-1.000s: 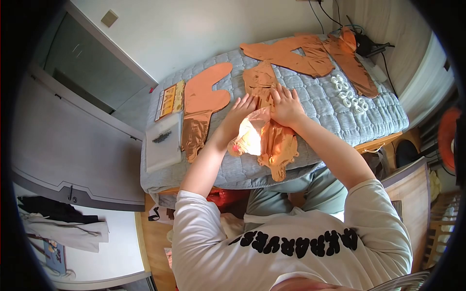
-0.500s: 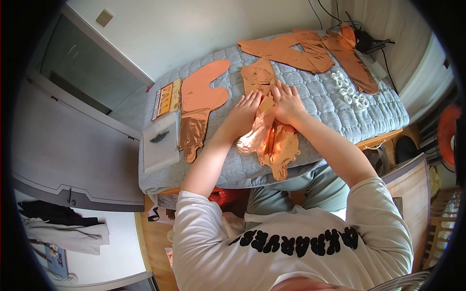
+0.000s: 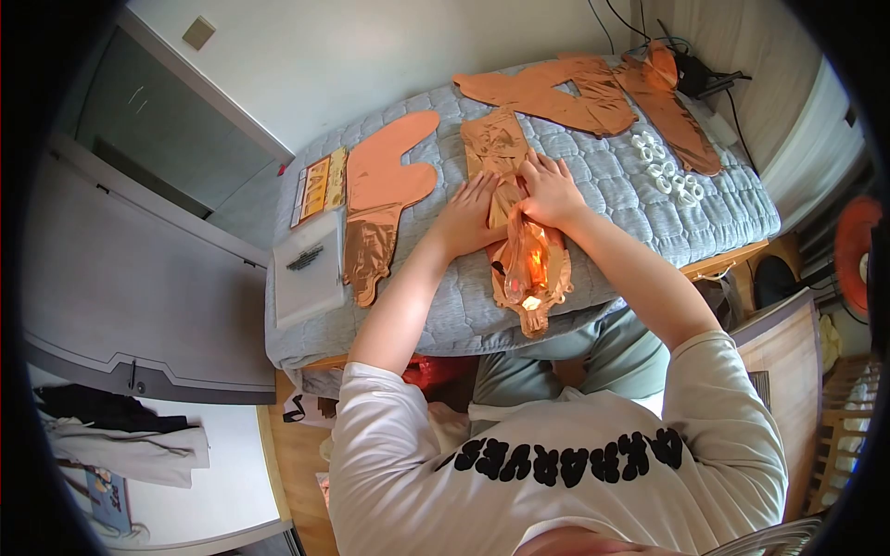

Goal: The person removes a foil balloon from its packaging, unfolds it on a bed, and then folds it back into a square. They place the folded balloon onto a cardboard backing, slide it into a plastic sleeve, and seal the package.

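Note:
A flat, crumpled rose-gold foil balloon (image 3: 536,264) lies lengthwise on the bed in front of me, its lower part creased and shiny. My left hand (image 3: 471,218) rests on its left side, fingers laid out and thumb stretched inward. On the right side, my right hand (image 3: 553,190) presses down with fingers extended, its thumb against a raised fold in the middle. Beyond my fingertips the balloon's upper part (image 3: 494,139) is spread flatter. To the left lies another uninflated foil balloon (image 3: 389,181) with rounded lobes.
More foil balloons (image 3: 565,97) lie at the back of the quilted bed (image 3: 603,190). White rolls of ribbon or tape (image 3: 666,171) sit at right. A printed packet (image 3: 320,188) and a translucent sheet with dark sticks (image 3: 308,269) lie at left. A black device with cables (image 3: 695,76) occupies the far right corner.
The balloon's flared lower left part has folded inward and now lies narrower. My right thumb has moved down to the central fold. The far foil section looks flatter.

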A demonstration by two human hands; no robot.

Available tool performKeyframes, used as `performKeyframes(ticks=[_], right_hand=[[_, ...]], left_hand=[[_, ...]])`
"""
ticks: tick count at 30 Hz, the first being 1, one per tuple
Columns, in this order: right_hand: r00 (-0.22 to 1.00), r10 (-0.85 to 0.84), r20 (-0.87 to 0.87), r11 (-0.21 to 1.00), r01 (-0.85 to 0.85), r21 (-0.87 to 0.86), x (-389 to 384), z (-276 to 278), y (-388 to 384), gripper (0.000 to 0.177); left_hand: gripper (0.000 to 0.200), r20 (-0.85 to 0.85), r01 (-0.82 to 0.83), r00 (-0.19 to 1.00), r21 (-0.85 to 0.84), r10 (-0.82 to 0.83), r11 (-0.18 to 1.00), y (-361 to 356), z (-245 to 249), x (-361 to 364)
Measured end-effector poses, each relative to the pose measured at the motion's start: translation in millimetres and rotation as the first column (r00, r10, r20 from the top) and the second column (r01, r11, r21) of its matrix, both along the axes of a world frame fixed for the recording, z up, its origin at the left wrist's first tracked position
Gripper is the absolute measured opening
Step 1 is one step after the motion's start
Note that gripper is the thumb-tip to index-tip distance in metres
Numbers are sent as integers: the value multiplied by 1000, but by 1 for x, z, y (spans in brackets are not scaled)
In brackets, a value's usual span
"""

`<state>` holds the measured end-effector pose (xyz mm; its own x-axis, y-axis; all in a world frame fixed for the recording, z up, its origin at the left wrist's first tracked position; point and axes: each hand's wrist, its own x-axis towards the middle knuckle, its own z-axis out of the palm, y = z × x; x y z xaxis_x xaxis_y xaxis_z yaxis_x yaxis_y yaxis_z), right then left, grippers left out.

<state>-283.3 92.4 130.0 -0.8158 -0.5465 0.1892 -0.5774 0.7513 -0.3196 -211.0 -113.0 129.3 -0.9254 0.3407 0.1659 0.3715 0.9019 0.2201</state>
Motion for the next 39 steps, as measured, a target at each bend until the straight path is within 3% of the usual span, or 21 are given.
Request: performKeyframes(ticks=[4,6,7,9,12,15,18,20,24,27,29,33,36,39], right_hand=[[1000,-4,-7,1000,4,-17,-9,-10,-3,59],[999,-13,29,989,17,-149,-13,-14,-5,53],[999,-14,30,989,18,-148,-17,-15,-3,53],[996,90,13,995,-90,46,-18,-7,4,51],[983,164,81,985,-169,48,-20,4,13,50],[984,94,148,995,-91,-28,-15,11,13,53],[984,89,157,995,-95,35,-8,18,15,63],[989,100,111,995,-100,-10,-7,12,16,64],[991,120,66,991,-115,-68,-11,5,19,65],[989,143,45,988,-140,-67,-17,1,20,68],[989,138,45,989,-135,-61,-17,0,20,66],[988,152,32,988,-150,-44,-18,-1,21,56],[989,126,77,991,-122,-59,-21,-3,17,49],[980,142,142,989,-137,-47,-26,2,19,47]], left_hand=[[95,-17,21,1000,-3,-21,1000,-3,-4,-1],[92,-19,29,999,-16,-30,999,-3,-5,-2],[91,-20,29,999,-17,-30,999,-4,-5,-3],[91,-19,30,999,-16,-31,999,-4,-7,-4],[97,-35,35,999,20,-34,999,-3,-5,-4],[99,-16,35,999,37,-34,999,0,3,1],[93,-7,29,1000,115,-29,993,0,6,2],[77,-59,86,995,192,-76,978,-1,7,4],[62,-63,118,992,157,-109,981,-6,7,6],[65,-177,217,963,52,-205,975,-4,9,7],[74,-72,196,979,116,-188,974,2,10,5],[88,-24,193,981,93,-192,977,2,7,3],[109,-27,132,991,-25,-132,991,7,6,2],[99,-2,121,993,-38,-121,992,10,9,6]])
